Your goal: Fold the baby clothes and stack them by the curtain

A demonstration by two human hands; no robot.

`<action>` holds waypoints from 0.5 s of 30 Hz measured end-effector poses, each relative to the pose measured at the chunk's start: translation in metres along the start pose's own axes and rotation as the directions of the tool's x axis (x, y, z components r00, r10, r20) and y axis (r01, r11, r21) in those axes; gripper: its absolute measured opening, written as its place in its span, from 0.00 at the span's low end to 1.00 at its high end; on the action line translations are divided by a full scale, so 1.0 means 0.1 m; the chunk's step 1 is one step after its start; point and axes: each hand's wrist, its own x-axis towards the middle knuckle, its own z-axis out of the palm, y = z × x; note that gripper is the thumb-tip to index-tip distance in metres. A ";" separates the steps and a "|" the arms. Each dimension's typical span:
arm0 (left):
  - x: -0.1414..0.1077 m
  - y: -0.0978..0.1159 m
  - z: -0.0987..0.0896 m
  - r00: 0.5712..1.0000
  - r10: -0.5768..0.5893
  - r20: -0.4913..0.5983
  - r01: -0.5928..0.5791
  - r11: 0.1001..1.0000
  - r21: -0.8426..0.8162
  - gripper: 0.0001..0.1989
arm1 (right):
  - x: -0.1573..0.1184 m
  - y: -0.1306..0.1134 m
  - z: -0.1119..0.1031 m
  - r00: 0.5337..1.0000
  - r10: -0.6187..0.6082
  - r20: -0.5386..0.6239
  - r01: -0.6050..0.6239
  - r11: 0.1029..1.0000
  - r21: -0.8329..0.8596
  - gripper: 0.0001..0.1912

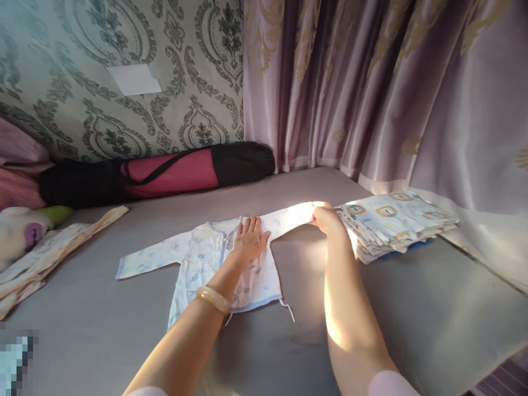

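Observation:
A small white baby shirt (256,280) with blue trim and a pale blue print lies spread out, both sleeves stretched to the sides. My left hand (250,240) rests flat on its upper chest near the right shoulder, fingers extended. At the end of the right sleeve, my right hand (324,216) pinches the cuff between thumb and fingers. Thin white ties hang from the shirt's lower edge. Part of the shirt's lower left is hidden behind my left forearm, which wears a pale bangle (213,300).
Beneath everything is a grey sheet (136,330). A stack of folded printed cloths (400,217) sits right of my right hand. Other folded clothes (49,253) and a plush toy (18,234) lie left. A black and red long bag (173,173) runs along the wall; curtains (330,82) hang behind.

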 end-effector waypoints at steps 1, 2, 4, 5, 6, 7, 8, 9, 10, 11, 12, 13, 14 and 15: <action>0.00 -0.01 -0.02 1.000 0.010 0.011 -0.010 1.000 0.004 0.33 | -0.02 -0.04 0.03 1.000 -0.001 0.010 0.001 1.000 0.009 0.06; 0.00 -0.02 -0.04 1.000 0.027 0.016 -0.027 1.000 0.011 0.33 | -0.05 -0.08 0.06 1.000 -0.009 0.023 0.008 1.000 0.022 0.06; 0.02 -0.05 -0.07 0.998 0.069 0.016 -0.069 0.997 0.034 0.33 | -0.11 -0.16 0.15 0.998 -0.037 0.046 0.034 0.998 0.057 0.06; 0.03 -0.06 -0.08 0.996 0.089 0.017 -0.089 0.995 0.046 0.33 | -0.15 -0.19 0.20 0.997 -0.051 0.060 0.047 0.996 0.073 0.06; 0.04 -0.08 -0.10 0.994 0.105 0.021 -0.106 0.993 0.059 0.32 | -0.19 -0.22 0.25 0.995 -0.063 0.074 0.056 0.995 0.085 0.05; 0.06 -0.10 -0.11 0.993 0.115 0.029 -0.117 0.991 0.071 0.32 | -0.23 -0.25 0.30 0.994 -0.069 0.085 0.061 0.994 0.088 0.05; 0.08 -0.11 -0.13 0.992 0.121 0.043 -0.124 0.989 0.082 0.32 | -0.27 -0.27 0.36 0.993 -0.071 0.097 0.062 0.994 0.085 0.05; 0.09 -0.13 -0.14 0.991 0.124 0.058 -0.129 0.987 0.091 0.32 | -0.31 -0.29 0.42 0.991 -0.072 0.110 0.063 0.995 0.081 0.06; 0.11 -0.14 -0.16 0.990 0.125 0.072 -0.132 0.986 0.099 0.32 | -0.34 -0.30 0.48 0.989 -0.074 0.125 0.064 0.995 0.081 0.06; 0.13 -0.14 -0.18 0.989 0.125 0.084 -0.133 0.986 0.104 0.33 | -0.37 -0.30 0.54 0.987 -0.081 0.140 0.069 0.994 0.087 0.05; 0.14 -0.14 -0.20 0.988 0.127 0.092 -0.136 0.985 0.106 0.33 | -0.40 -0.29 0.60 0.983 -0.091 0.157 0.076 0.992 0.101 0.05; 0.16 -0.14 -0.21 0.987 0.130 0.098 -0.140 0.984 0.106 0.33 | -0.42 -0.27 0.66 0.980 -0.102 0.172 0.082 0.990 0.118 0.04; 0.17 -0.14 -0.22 0.986 0.131 0.105 -0.142 0.984 0.104 0.33 | -0.44 -0.25 0.72 0.976 -0.113 0.185 0.088 0.987 0.138 0.02; 0.19 -0.13 -0.23 0.985 0.131 0.114 -0.142 0.985 0.100 0.33 | -0.45 -0.22 0.77 0.973 -0.124 0.194 0.093 0.983 0.158 0.01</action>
